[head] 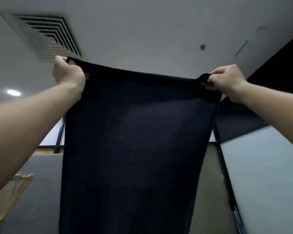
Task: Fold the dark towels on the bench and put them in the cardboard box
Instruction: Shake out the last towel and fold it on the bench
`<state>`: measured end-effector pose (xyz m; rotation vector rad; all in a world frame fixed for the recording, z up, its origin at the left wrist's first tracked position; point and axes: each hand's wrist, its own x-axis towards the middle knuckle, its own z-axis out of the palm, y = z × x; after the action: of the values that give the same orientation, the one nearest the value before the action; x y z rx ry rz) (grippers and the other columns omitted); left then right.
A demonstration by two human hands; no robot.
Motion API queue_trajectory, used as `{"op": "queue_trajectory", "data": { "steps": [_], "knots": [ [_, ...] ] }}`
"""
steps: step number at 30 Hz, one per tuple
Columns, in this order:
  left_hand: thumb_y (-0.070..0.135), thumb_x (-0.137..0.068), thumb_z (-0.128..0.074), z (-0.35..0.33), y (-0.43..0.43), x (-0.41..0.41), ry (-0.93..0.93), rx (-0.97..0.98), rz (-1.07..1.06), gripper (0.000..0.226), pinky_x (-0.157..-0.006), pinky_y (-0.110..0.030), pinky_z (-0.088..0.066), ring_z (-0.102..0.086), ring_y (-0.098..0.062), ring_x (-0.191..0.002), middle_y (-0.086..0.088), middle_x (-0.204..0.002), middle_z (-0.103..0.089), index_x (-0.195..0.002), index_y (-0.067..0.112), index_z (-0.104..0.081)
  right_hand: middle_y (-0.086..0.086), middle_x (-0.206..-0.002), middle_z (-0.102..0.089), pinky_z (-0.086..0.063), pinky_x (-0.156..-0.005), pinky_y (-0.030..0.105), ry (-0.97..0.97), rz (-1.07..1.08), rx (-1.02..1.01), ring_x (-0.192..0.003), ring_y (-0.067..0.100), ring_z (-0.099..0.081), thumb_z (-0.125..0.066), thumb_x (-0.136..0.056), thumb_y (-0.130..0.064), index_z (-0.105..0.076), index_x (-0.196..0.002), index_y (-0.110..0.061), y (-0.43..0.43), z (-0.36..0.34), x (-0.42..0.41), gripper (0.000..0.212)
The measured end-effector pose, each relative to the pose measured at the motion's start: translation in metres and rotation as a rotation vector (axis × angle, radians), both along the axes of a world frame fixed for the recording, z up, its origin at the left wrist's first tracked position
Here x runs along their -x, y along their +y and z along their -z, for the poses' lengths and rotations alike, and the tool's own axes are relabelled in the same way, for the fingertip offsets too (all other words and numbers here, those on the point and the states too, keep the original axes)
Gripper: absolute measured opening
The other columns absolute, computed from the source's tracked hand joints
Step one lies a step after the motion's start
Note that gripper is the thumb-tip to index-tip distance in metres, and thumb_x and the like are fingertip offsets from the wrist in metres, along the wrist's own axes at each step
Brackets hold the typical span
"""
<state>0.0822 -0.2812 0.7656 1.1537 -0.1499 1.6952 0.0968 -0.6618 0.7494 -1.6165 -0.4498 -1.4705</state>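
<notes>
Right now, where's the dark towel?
In the head view the dark towel hangs centre frame, held up toward the ceiling by its top corners between the left hand and right hand.

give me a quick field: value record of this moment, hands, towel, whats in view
left hand: pinching the towel's top left corner
right hand: pinching the top right corner
dark towel: held up, spread flat, hanging down past the frame's bottom edge
fold state: unfolded
camera: tilted up, ceiling vent in view
bench, box: not visible

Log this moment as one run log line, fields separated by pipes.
left hand: grip on top left corner | right hand: grip on top right corner | dark towel: held up, spread flat, hanging | bench, box: out of view
</notes>
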Motion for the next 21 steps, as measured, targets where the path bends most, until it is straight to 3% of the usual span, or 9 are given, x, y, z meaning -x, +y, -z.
{"op": "queue_trajectory", "data": {
  "steps": [1, 2, 5, 9, 11, 14, 17, 19, 21],
  "knots": [
    [0.021, -0.101, -0.035, -0.001, 0.002, -0.001, 0.001, 0.003, -0.046, 0.017, -0.093, -0.034, -0.042, -0.056, -0.028, -0.114, -0.011, -0.126, -0.058, -0.085, 0.025, -0.040, 0.001, -0.088, -0.069, -0.053, -0.078, 0.029, 0.002, 0.242, 0.200, -0.087, 0.019, -0.069, -0.066, -0.084, -0.014, -0.070, -0.086, -0.015, -0.002, 0.007, 0.001, 0.004],
    [0.022, -0.101, -0.035, -0.002, 0.003, -0.003, 0.009, -0.005, -0.067, 0.017, -0.092, -0.034, -0.041, -0.055, -0.028, -0.115, -0.011, -0.126, -0.058, -0.085, 0.026, -0.040, -0.002, -0.091, -0.069, -0.049, -0.084, 0.027, 0.034, 0.427, 0.356, -0.091, 0.017, -0.065, -0.075, -0.079, -0.024, -0.072, -0.097, -0.017, -0.003, 0.011, 0.004, 0.019],
    [0.021, -0.101, -0.035, -0.014, 0.010, 0.003, 0.015, -0.040, -0.128, 0.016, -0.092, -0.034, -0.039, -0.053, -0.029, -0.117, -0.012, -0.128, -0.058, -0.087, 0.026, -0.041, 0.007, -0.097, -0.071, -0.044, -0.084, 0.024, -0.007, 0.620, 0.561, -0.098, 0.025, -0.065, -0.079, -0.076, -0.025, -0.070, -0.110, -0.012, -0.006, -0.005, 0.015, 0.037],
    [0.020, -0.101, -0.033, -0.057, 0.017, 0.041, -0.230, -0.088, -0.230, 0.019, -0.093, -0.032, -0.032, -0.052, -0.027, -0.116, -0.007, -0.117, -0.058, -0.110, 0.020, -0.050, 0.007, -0.092, -0.069, -0.041, -0.082, 0.022, -0.361, 0.496, 0.217, -0.094, 0.026, -0.064, -0.075, -0.081, -0.028, -0.071, -0.097, -0.015, -0.005, -0.068, 0.053, 0.021],
    [0.023, -0.098, -0.032, -0.070, 0.015, 0.051, -0.367, -0.199, -0.255, 0.006, -0.092, -0.034, -0.034, -0.049, -0.021, -0.099, 0.002, -0.099, -0.051, -0.098, 0.026, -0.037, 0.005, -0.098, -0.070, -0.042, -0.090, 0.025, -0.436, 0.434, 0.054, -0.101, 0.026, -0.061, -0.071, -0.082, -0.032, -0.071, -0.100, -0.017, 0.001, -0.087, 0.064, 0.023],
    [0.027, -0.092, -0.049, -0.056, 0.005, 0.034, -0.280, -0.362, -0.310, 0.014, -0.090, -0.037, -0.039, -0.053, -0.026, -0.098, -0.013, -0.108, -0.058, -0.096, 0.029, -0.036, 0.009, -0.100, -0.071, -0.043, -0.092, 0.029, -0.326, 0.386, 0.017, -0.109, 0.031, -0.061, -0.071, -0.084, -0.031, -0.072, -0.096, -0.016, 0.008, -0.080, 0.037, 0.019],
    [0.012, -0.084, -0.063, -0.010, 0.011, -0.011, 0.019, -0.437, -0.313, 0.025, -0.090, -0.036, -0.045, -0.061, -0.034, -0.105, -0.020, -0.111, -0.065, -0.108, 0.012, -0.059, 0.012, -0.087, -0.070, -0.054, -0.050, 0.025, -0.078, 0.131, 0.047, -0.079, 0.023, -0.074, -0.068, -0.090, -0.020, -0.063, -0.088, -0.016, -0.003, -0.042, -0.004, 0.007],
    [0.002, -0.085, -0.064, 0.033, 0.020, -0.039, 0.187, -0.487, -0.130, 0.015, -0.073, -0.028, -0.056, -0.071, -0.017, -0.080, -0.018, -0.092, -0.067, -0.098, 0.009, -0.065, 0.012, -0.082, -0.068, -0.045, -0.035, 0.020, 0.115, 0.147, 0.088, -0.066, 0.018, -0.074, -0.064, -0.094, -0.020, -0.060, -0.096, -0.014, -0.014, -0.003, -0.023, 0.008],
    [0.000, -0.091, -0.063, 0.081, 0.031, -0.059, 0.306, -0.506, 0.094, 0.014, -0.046, -0.015, -0.052, -0.064, -0.002, -0.046, -0.010, -0.075, -0.059, -0.084, 0.012, -0.060, 0.016, -0.077, -0.069, -0.044, -0.034, 0.021, 0.315, 0.262, 0.238, -0.050, 0.017, -0.070, -0.061, -0.096, -0.027, -0.059, -0.097, -0.014, -0.021, 0.043, -0.037, 0.013]
  ]
}}
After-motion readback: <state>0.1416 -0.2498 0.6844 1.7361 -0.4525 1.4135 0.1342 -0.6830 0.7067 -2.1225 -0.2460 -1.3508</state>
